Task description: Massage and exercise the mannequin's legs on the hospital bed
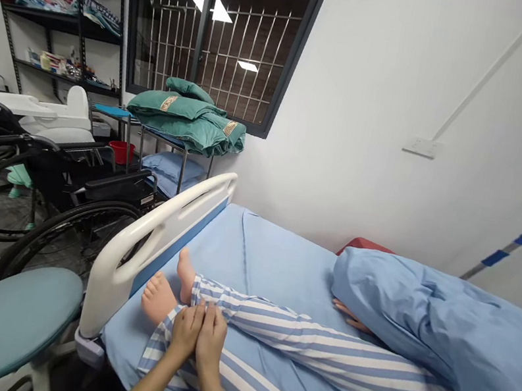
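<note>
My left hand point(187, 330) and my right hand point(212, 337) are side by side, touching, over the near lower leg of a figure lying on the bed. Their fingers bend down onto the blue-and-white striped trousers point(288, 333) and look closed on the cloth; the fingertips are hidden. Just beyond my left hand lies a bare foot point(159, 299), toes up, with the other bare foot point(185, 276) behind it. The feet look smooth, like a mannequin's. A blue quilt point(421, 316) covers the upper part of the figure, and a hand point(351, 315) shows at its edge.
A white footboard point(154, 238) closes the bed's left end. Beyond it stand a wheelchair point(86, 193), a round stool point(4, 319) and a chair stacked with green quilts point(189, 117). The light blue sheet point(281, 252) runs along the wall. A black shelf point(64, 22) holds folded clothes.
</note>
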Motion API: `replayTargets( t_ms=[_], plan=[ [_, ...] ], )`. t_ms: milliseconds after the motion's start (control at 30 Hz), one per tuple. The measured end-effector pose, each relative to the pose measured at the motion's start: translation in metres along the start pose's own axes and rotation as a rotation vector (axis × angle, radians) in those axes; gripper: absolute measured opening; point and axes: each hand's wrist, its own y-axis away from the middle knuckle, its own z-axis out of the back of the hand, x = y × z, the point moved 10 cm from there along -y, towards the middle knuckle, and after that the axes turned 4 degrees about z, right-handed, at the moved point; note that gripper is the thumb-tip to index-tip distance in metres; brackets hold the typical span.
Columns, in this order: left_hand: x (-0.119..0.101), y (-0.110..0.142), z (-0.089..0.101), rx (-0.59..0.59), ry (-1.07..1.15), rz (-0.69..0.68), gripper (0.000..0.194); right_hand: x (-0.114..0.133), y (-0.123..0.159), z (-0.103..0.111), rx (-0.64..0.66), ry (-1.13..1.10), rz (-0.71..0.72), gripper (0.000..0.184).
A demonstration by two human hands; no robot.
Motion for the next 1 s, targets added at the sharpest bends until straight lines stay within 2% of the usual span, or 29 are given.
replayTargets(
  t_ms=[167, 400, 500, 567, 667, 733, 833, 1000],
  plan=[
    [0.004, -0.005, -0.001, 0.178, 0.170, 0.108, 0.038, -0.013, 0.004, -0.001, -0.002, 0.125, 0.042, 0.039],
    [-0.008, -0.024, 0.008, 0.331, 0.363, 0.287, 0.043, -0.005, 0.001, 0.000, -0.010, 0.126, 0.052, 0.039],
    [-0.017, -0.029, 0.012, 0.316, 0.430, 0.314, 0.039, -0.002, 0.000, 0.000, -0.011, 0.084, 0.068, 0.040],
    [-0.021, -0.027, 0.014, 0.248, 0.537, 0.332, 0.035, -0.003, 0.000, 0.002, -0.013, 0.067, 0.058, 0.041],
    [-0.014, -0.017, 0.010, 0.135, 0.712, 0.426, 0.031, -0.006, 0.000, 0.006, -0.024, 0.085, 0.041, 0.041],
    [-0.012, -0.011, 0.004, 0.124, 0.776, 0.448, 0.031, -0.005, 0.001, 0.009, -0.032, 0.101, 0.048, 0.041],
    [-0.014, -0.009, 0.000, 0.168, 0.794, 0.390, 0.033, -0.002, 0.003, 0.010, -0.035, 0.114, 0.072, 0.039],
    [-0.017, -0.007, 0.006, 0.155, 0.714, 0.316, 0.033, -0.002, 0.002, 0.008, -0.021, 0.079, 0.054, 0.039]
  ],
)
